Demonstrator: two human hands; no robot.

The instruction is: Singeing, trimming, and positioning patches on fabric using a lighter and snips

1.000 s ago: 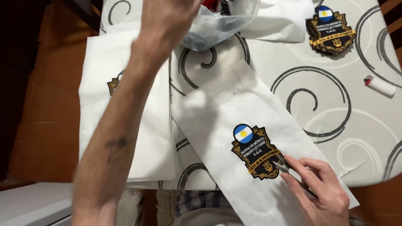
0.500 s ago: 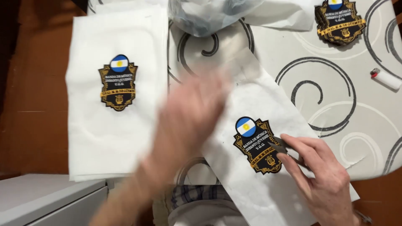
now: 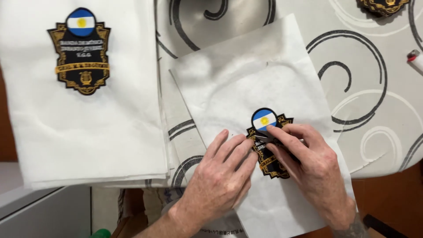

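An embroidered black-and-gold patch (image 3: 264,120) with a blue, white and yellow round top lies on a loose white fabric sheet (image 3: 246,79). My left hand (image 3: 220,176) rests flat on the sheet, fingers spread, with its fingertips against the patch's left edge. My right hand (image 3: 308,167) covers the patch's right side and pinches a thin metal tool (image 3: 263,137), whose tip lies across the middle of the patch. I cannot tell what kind of tool it is.
A stack of white fabric sheets (image 3: 88,132) at the left carries a matching patch (image 3: 81,53). The table (image 3: 374,88) has a grey cloth with dark swirls. A small white lighter (image 3: 415,59) lies at the right edge, and another patch (image 3: 383,5) at the top right.
My left arm came back from the far side of the table and its hand now lies flat beside the patch. My right hand stayed on the patch with the tool.
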